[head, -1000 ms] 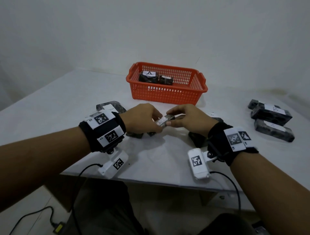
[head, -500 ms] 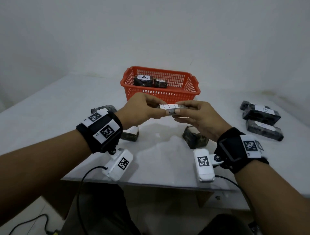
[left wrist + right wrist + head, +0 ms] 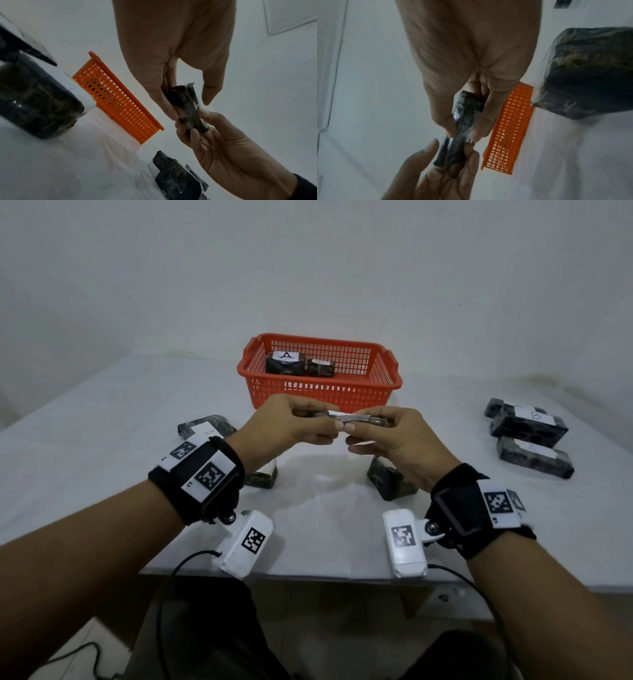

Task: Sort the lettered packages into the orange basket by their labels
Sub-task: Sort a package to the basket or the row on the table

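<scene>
A small dark wrapped package [image 3: 371, 420] with a white label is held in the air in front of the orange basket [image 3: 308, 397]. My left hand [image 3: 330, 417] pinches its left end and my right hand [image 3: 358, 423] pinches its right end. In the left wrist view the thumb and fingers clamp the package [image 3: 185, 102], and the right hand [image 3: 193, 125] grips its lower end. The right wrist view shows the same package [image 3: 465, 115] beside the basket [image 3: 510, 129]. The basket holds a package marked A [image 3: 284, 362] and a second package [image 3: 320, 367].
More dark packages lie on the white table [image 3: 102, 474]. One marked A [image 3: 205, 429] lies at the left. One lies under each wrist [image 3: 262, 479] [image 3: 390, 482]. Several lie at the far right [image 3: 527, 426]. The table's front edge runs just below the wrist cameras.
Both hands have lifted the small package off the table and carried it forward, up to the height of the basket's front wall. The other packages have not moved.
</scene>
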A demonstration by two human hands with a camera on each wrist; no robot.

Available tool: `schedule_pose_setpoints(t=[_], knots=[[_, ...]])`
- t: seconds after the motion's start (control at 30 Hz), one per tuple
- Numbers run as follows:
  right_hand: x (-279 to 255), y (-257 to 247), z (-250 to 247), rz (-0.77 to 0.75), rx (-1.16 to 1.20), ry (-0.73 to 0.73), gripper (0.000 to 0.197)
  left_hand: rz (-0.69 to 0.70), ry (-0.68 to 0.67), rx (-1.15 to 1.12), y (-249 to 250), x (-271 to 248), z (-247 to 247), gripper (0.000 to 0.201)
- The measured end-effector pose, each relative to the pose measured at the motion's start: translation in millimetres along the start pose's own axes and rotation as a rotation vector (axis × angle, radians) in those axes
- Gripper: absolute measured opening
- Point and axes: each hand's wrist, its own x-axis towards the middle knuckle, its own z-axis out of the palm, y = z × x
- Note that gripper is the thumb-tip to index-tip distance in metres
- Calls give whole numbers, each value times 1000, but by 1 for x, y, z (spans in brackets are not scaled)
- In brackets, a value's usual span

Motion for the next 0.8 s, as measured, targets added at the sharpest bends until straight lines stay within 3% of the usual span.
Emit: schedule_pose_setpoints(t=[0.2, 0.43, 0.6, 0.8], knots=[[-3, 0, -1, 4, 31, -5, 27, 20, 39, 6, -2, -1, 1, 27], [-6, 0, -10, 30, 87, -7, 27, -21, -23, -109, -3, -3, 0, 27], [-6, -4, -6, 49, 85, -62, 29, 10, 26, -30, 0, -3, -1, 23], [-4, -2, 4, -17, -3, 12, 25, -2, -39, -54, 0, -5, 0, 26]])
